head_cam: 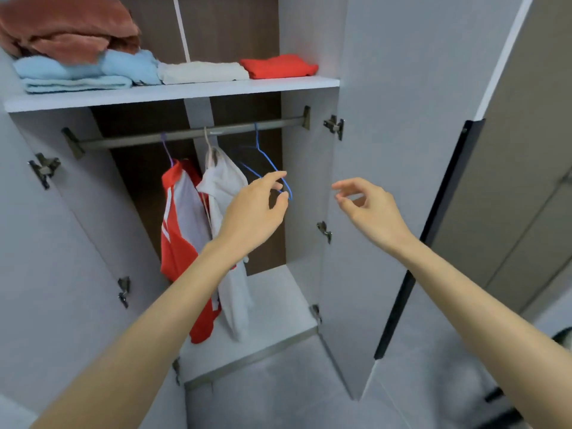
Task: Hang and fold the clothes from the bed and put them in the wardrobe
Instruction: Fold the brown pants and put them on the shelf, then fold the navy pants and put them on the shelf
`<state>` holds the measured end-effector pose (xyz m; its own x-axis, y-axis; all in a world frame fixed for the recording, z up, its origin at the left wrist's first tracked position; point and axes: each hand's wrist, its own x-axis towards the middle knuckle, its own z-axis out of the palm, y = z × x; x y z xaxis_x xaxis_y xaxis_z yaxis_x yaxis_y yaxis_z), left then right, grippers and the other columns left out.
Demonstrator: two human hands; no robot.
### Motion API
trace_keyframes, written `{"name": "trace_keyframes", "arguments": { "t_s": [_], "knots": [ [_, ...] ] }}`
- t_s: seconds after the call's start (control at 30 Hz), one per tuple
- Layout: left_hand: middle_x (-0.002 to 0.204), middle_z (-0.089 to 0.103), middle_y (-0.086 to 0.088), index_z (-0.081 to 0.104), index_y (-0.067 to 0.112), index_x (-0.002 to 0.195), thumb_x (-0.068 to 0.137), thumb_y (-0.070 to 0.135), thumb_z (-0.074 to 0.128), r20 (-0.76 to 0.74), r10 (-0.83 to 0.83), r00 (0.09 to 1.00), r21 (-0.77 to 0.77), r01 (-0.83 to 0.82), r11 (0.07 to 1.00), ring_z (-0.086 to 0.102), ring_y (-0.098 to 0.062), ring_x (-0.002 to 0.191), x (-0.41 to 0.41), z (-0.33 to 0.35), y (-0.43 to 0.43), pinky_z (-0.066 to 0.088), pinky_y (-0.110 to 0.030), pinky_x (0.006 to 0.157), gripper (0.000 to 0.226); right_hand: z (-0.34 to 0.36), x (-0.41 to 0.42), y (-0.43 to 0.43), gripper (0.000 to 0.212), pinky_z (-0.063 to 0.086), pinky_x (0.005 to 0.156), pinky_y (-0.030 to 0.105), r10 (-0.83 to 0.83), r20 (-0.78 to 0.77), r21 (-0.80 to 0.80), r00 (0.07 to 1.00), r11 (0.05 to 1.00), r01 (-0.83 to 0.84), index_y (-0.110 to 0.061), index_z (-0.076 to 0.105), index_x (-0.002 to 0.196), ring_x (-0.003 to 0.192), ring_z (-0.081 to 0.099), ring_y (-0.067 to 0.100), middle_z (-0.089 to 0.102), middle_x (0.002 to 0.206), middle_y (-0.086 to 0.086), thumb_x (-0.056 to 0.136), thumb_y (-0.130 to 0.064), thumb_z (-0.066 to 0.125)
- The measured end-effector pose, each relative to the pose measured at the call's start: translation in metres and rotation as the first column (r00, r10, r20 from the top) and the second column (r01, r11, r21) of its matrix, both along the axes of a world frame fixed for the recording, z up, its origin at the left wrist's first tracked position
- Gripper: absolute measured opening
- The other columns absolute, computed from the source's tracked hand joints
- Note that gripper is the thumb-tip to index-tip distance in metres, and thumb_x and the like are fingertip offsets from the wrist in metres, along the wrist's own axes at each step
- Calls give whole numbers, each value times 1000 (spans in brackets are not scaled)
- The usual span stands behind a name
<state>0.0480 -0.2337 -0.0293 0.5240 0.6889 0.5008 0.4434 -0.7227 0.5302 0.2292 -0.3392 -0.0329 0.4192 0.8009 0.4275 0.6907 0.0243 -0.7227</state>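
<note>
Open grey wardrobe [305,168], both doors swung out. One dark metal rail [139,139] carries three hangers:
- a thin purple hanger [167,153] with a red-and-white sports top [179,243]
- a beige hanger [206,140] with a white hooded garment [226,187]
- a bare blue wire hanger [266,157], rightmost

That makes two garments hung. On the one white shelf [173,94] above sit four folded piles. At left is a rust-brown fleece [68,29] on top of pale blue towels [62,71], which look like two layers. Next come one cream folded piece [201,72] and one red folded piece [278,66].

Two bare forearms are raised into the opening. The left hand [253,212] is at the blue hanger's lower right end with fingers curled. Its thumb and forefinger are parted around the wire and not closed on it; cannot tell whether they touch it. The right hand [368,205] is level with it, in front of the right door's inner face, palm turned inward. Its fingers are loosely curled and it is holding nothing.
</note>
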Motion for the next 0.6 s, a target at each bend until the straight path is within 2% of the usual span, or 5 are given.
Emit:
{"name": "trace_keyframes", "arguments": {
  "t_s": [0.13,0.27,0.33,0.43,0.6],
  "knots": [
    [121,61,10,48,25,135,95,29,49,-37,-102,994,-55,100,994,56,-17,114,-2,-28,-39,45,-44,96,41,-28,-19,-63,22,39,49,8,-120,-48,-20,992,993,119,-26,64,109,66,57,14,64,97,-13,94,-14,53],
    [121,62,9,50,24,133,94,27,50,-100,-238,966,-78,231,970,57,-19,114,-6,-57,-94,45,-43,96,39,-57,-44,-138,24,38,53,7,-304,-91,-15,948,953,304,-24,64,105,56,50,10,66,94,-8,92,-8,52],
    [123,61,8,48,24,135,95,27,49,-141,-328,934,-98,316,944,55,-18,117,-5,-72,-125,43,-39,98,40,-74,-55,-180,24,38,56,5,-399,-115,-60,910,917,395,-22,65,106,58,51,7,66,95,-7,91,-8,53],
    [127,59,5,45,21,138,97,26,47,-183,-460,869,-165,434,886,53,-17,119,6,-92,-172,41,-37,101,41,-95,-66,-245,22,38,59,6,-515,-163,-117,842,857,502,-21,65,107,75,59,18,66,97,-5,92,-10,53],
    [126,59,4,45,20,137,97,25,46,-207,-629,750,-235,586,776,54,-19,117,39,-118,-258,44,-40,97,40,-122,-70,-347,23,37,60,7,-697,-172,-171,697,718,675,-23,64,104,70,56,8,66,100,-5,91,-9,53]
  ]
}}
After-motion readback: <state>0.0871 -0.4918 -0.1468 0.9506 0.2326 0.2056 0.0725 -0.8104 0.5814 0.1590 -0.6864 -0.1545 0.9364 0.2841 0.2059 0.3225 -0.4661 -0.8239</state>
